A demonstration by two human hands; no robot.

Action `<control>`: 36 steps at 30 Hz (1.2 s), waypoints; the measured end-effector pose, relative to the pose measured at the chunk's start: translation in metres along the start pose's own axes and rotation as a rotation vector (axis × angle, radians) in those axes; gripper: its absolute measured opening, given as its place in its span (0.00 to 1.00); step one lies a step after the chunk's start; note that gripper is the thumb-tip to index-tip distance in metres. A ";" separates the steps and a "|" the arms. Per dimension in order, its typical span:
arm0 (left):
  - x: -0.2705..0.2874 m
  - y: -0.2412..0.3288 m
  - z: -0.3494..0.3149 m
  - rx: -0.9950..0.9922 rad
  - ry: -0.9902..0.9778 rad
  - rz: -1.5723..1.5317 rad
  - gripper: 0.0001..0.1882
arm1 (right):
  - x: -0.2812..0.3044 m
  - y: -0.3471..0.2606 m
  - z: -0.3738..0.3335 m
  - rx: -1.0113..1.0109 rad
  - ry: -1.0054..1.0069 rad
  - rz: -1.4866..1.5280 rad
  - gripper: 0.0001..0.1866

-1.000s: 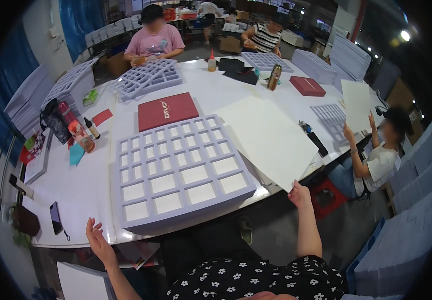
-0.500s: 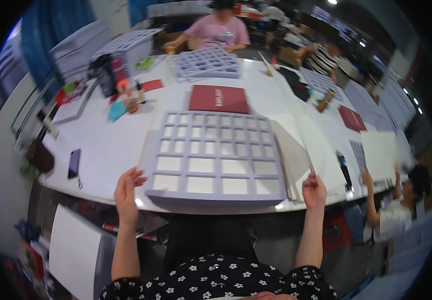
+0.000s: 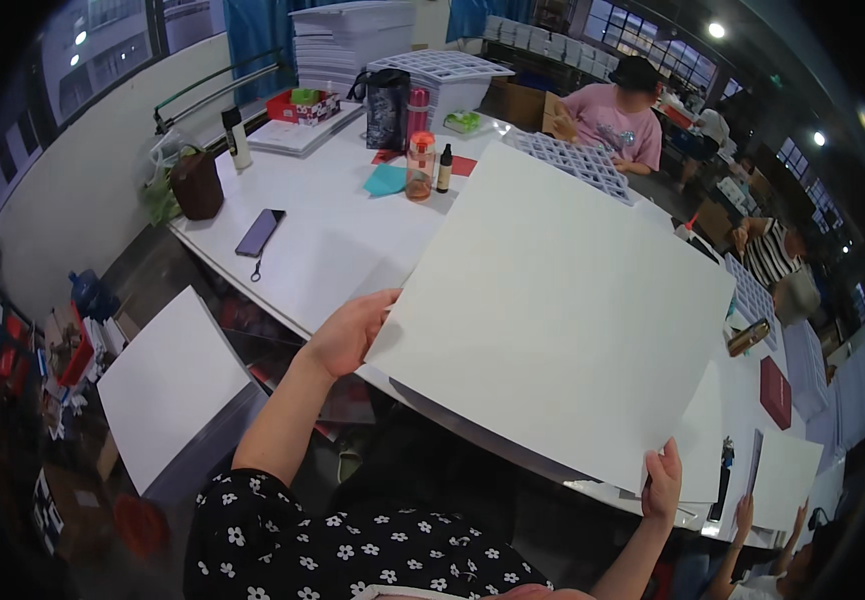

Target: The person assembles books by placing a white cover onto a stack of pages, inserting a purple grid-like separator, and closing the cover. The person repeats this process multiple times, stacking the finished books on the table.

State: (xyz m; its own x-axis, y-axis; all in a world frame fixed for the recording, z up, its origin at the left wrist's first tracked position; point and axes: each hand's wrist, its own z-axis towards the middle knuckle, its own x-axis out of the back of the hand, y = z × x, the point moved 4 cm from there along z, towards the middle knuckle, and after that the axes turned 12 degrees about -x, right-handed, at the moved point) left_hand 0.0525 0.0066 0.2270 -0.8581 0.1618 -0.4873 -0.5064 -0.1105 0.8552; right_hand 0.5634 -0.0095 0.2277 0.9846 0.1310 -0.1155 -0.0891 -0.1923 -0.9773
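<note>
1. Two hands hold one large white sheet (image 3: 553, 310), which takes the centre of the frame and covers part of the surface (image 3: 328, 225) from view.
2. The left hand (image 3: 353, 335) is at the lower left corner of the sheet. Its fingers seem clamped on the edge, although their tips are partly hidden.
3. The right hand (image 3: 663, 480) is at the lower right corner. Its fingers are clamped on the edge there; how hard they press, I cannot tell.
4. In my judgement, both hands should pull with equal and light tension, because such a wide sheet may sag in the middle or crease under a strong pinch.
5. The far edge has no hand on it, so turning slowly would be better. Its upper left part appears near the orange-capped bottle (image 3: 420, 170), which a careless swing could perhaps knock.
6. At the right, a second white sheet (image 3: 703, 430) is partly covered by the held one; I would watch that the edges do not catch.
7. The phone (image 3: 261, 232), left of centre, is well apart from the sheet.
</note>
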 end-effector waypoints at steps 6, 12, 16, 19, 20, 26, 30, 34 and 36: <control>-0.019 -0.023 0.011 -0.037 0.106 0.165 0.28 | 0.043 0.001 0.006 0.031 0.349 -0.368 0.21; -0.017 -0.020 0.012 -0.160 0.164 0.268 0.27 | 0.023 0.001 0.027 0.305 0.336 -0.782 0.24; -0.027 -0.025 0.020 -0.091 0.181 0.321 0.25 | 0.033 0.018 0.015 0.157 0.310 -0.766 0.29; -0.032 -0.029 0.026 -0.071 0.163 0.353 0.25 | 0.037 0.025 0.013 0.111 0.308 -0.759 0.29; -0.035 -0.031 0.028 -0.065 0.160 0.360 0.25 | 0.038 0.026 0.013 0.096 0.312 -0.756 0.29; -0.036 -0.039 0.038 -0.047 0.130 0.374 0.26 | 0.048 0.037 0.016 0.047 0.308 -0.741 0.29; -0.028 -0.043 0.044 -0.053 0.093 0.380 0.28 | 0.053 0.044 0.016 0.066 0.315 -0.788 0.29; -0.028 -0.041 0.048 -0.047 0.080 0.406 0.27 | 0.053 0.047 0.017 0.055 0.318 -0.740 0.29; -0.027 -0.041 0.051 -0.051 0.069 0.414 0.27 | 0.054 0.048 0.017 0.066 0.322 -0.774 0.29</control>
State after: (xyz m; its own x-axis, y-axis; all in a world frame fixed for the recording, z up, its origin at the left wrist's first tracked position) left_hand 0.1010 0.0567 0.2142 -0.9928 0.0279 -0.1165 -0.1198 -0.2008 0.9723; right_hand 0.6096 0.0052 0.1718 0.7651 -0.0834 0.6385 0.6305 -0.1041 -0.7692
